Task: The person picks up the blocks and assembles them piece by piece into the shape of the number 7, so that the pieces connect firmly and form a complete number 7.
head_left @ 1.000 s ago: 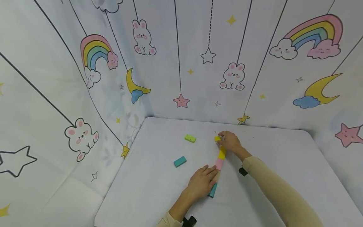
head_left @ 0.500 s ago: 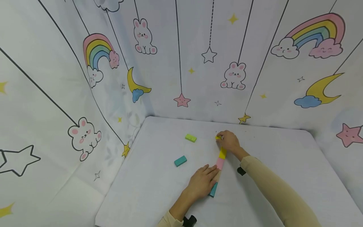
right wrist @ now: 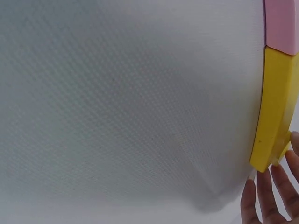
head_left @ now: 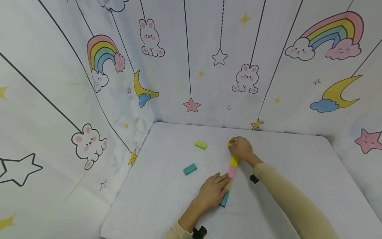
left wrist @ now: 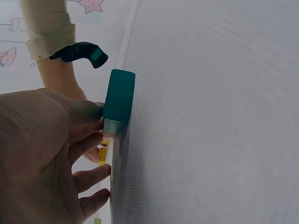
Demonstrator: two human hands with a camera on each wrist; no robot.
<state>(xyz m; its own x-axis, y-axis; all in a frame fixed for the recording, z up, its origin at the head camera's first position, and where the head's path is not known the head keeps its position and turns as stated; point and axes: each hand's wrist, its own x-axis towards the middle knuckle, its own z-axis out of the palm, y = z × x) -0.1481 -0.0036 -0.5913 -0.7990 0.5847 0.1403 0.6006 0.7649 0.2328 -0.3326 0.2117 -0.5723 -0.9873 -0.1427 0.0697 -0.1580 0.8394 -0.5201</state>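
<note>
A row of blocks runs away from me: a teal block (head_left: 225,200), a wood-coloured block (head_left: 229,185), a pink block (head_left: 232,171) and a yellow block (head_left: 234,160). Over the row's near part lies my left hand (head_left: 210,192), its fingers extended; the left wrist view has its thumb against the side of the teal block (left wrist: 120,95). At the far end, my right hand (head_left: 242,147) pinches a second yellow block (head_left: 229,144), mostly hidden by the fingers. In the right wrist view, those fingers are right at the end of the row's yellow block (right wrist: 273,107).
Left of the row, a lime-green block (head_left: 201,145) and a separate teal block (head_left: 190,169) lie on the white table (head_left: 143,196). A white cloth with printed rainbows and rabbits (head_left: 151,38) hangs behind and to the left. Both wrists wear dark camera mounts (head_left: 254,179).
The yellow block in my right fingers has turned slightly and shows less beyond them. My right hand has shifted a little; the left hand stays in place.
</note>
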